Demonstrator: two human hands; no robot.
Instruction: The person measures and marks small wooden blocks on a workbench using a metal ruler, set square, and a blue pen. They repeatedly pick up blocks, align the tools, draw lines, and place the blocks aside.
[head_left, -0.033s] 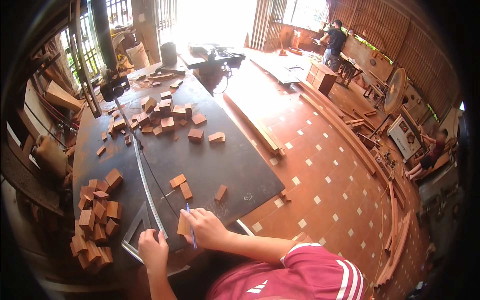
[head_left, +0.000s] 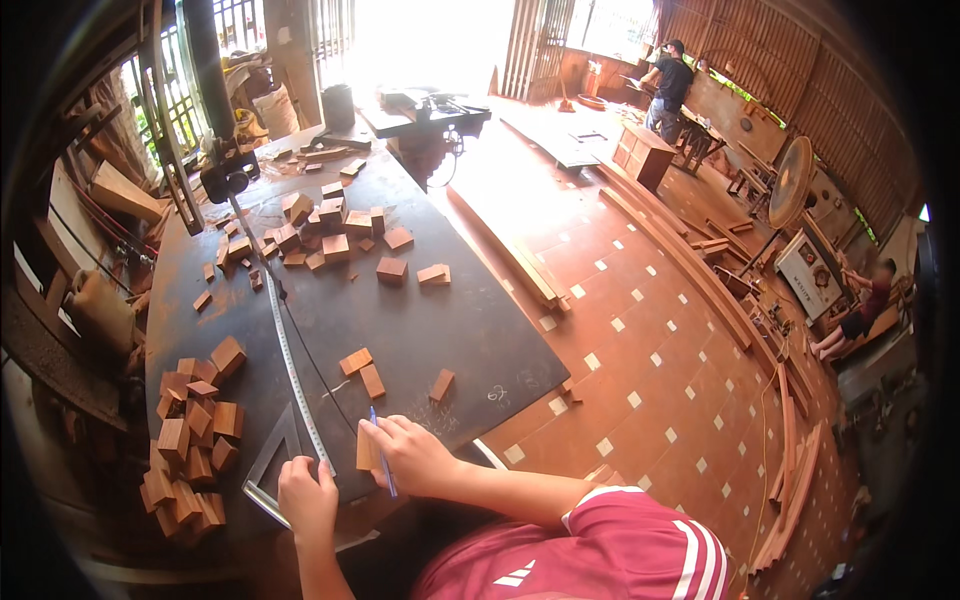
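Tilted slightly since the earlier frame, a blue pen [head_left: 389, 481] is gripped by the right hand [head_left: 412, 457] at one wooden block [head_left: 364, 452] on the table [head_left: 430, 310], other blocks [head_left: 228, 420] left heaped, while any grasp by the left hand [head_left: 307, 497] cannot be told.

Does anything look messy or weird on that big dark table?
A bit messy: wooden blocks lie scattered at all angles toward the dark table's far end, and a jumbled heap sits at its left. Nothing looks clearly broken.

Around a boxy brown wooden cabinet [head_left: 643, 155] spreads an orange-red tiled floor [head_left: 640, 380] with small white squares. Beyond the cabinet stands a person in a black shirt [head_left: 673, 85]; right of it, an upright round tan disc [head_left: 792, 182]; nearer than it, long reddish-brown wooden planks [head_left: 690, 268].
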